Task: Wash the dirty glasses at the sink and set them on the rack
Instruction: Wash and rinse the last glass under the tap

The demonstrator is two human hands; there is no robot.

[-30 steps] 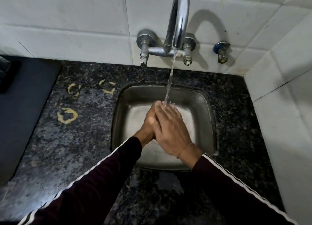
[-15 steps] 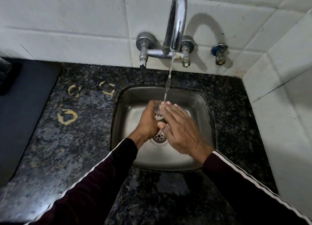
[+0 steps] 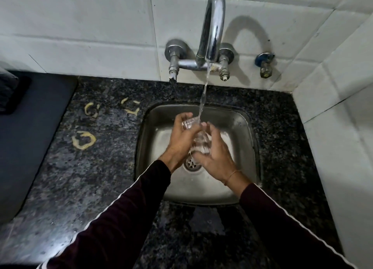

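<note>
A clear drinking glass (image 3: pixel 198 140) is held over the steel sink (image 3: pixel 240 127), tilted with its mouth toward the far side. My left hand (image 3: pixel 181 139) grips its left side and my right hand (image 3: pixel 215 157) wraps its right side and base. Water from the chrome tap (image 3: pixel 213 26) runs in a thin stream onto the glass near its rim. The sink drain (image 3: pixel 191 164) shows just below my hands. No rack is in view.
Black speckled granite counter (image 3: pixel 101 168) surrounds the sink, with yellowish ring stains (image 3: pixel 83 139) at the left. A dark mat or tray (image 3: pixel 26 127) lies at the far left. White tiled walls stand behind and to the right, with a small angle valve (image 3: pixel 265 64).
My hands were pressed together under the stream; they have since parted around the glass, which now shows between them, and my right hand has slid down toward its base.
</note>
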